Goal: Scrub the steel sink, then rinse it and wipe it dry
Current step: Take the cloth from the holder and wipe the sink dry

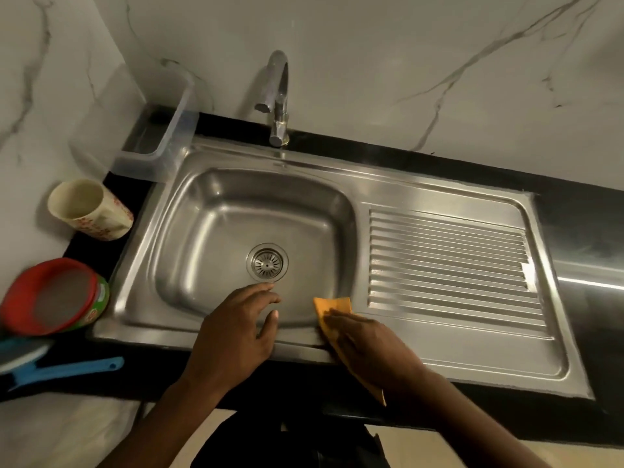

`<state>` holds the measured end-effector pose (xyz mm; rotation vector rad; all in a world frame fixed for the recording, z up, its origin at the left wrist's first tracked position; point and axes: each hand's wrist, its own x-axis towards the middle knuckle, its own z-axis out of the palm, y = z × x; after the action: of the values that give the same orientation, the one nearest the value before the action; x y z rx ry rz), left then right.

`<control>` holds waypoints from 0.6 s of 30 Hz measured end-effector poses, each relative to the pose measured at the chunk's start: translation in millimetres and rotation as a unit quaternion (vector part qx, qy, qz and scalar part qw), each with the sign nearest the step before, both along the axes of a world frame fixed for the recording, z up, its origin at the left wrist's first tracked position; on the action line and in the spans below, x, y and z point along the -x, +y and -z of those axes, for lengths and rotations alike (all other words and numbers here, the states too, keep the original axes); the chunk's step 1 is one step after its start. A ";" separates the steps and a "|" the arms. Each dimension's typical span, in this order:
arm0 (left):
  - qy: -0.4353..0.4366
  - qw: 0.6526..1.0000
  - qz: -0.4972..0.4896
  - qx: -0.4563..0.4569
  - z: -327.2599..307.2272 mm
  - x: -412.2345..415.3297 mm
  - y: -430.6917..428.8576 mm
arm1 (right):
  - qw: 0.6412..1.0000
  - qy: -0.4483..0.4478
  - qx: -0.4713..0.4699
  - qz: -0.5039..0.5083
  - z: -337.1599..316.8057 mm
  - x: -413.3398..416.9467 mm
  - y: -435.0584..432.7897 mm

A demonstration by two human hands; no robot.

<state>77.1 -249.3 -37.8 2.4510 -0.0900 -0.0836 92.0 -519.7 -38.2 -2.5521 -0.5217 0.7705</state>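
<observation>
The steel sink (pixel 209 211) has a square basin with a round drain strainer (pixel 267 263) and a ribbed drainboard (pixel 449 265) on its right. An orange cloth (pixel 332 307) lies over the front rim at the basin's right corner. My right hand (pixel 368 346) presses flat on that cloth. My left hand (pixel 236 329) hovers over the basin's front edge with fingers spread and holds nothing. The chrome tap (pixel 278 96) stands behind the basin; no water runs from it.
A clear plastic container (pixel 162 140) sits at the back left corner. On the left counter stand a cream cup (pixel 88 211), a red-lidded tub (pixel 57 297) and a blue-handled brush (pixel 67 368). Marble wall rises behind; black counter surrounds the sink.
</observation>
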 end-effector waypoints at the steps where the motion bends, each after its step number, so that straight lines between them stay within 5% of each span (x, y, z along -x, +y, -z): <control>1: -0.001 1.000 -0.009 0.001 -0.6 3.4 1.7 | 0.999 0.002 -0.006 -0.037 -0.4 -6.3 -9.1; 6: -0.001 0.997 -0.071 -0.001 -5.4 23.4 3.2 | 0.937 -0.069 0.108 -0.325 13.8 -40.1 -60.2; 11: 0.012 0.993 -0.115 -0.012 -8.2 46.3 -8.2 | 0.910 -0.072 0.104 -0.394 32.8 -42.3 -43.6; 18: 0.047 0.989 -0.140 -0.002 -14.4 61.2 -11.1 | 0.932 -0.011 0.015 -0.362 56.4 -35.6 41.0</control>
<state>15.8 -260.4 -23.3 2.4336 0.2960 -0.0744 127.6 -478.7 -94.6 -2.3738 -1.5114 0.9793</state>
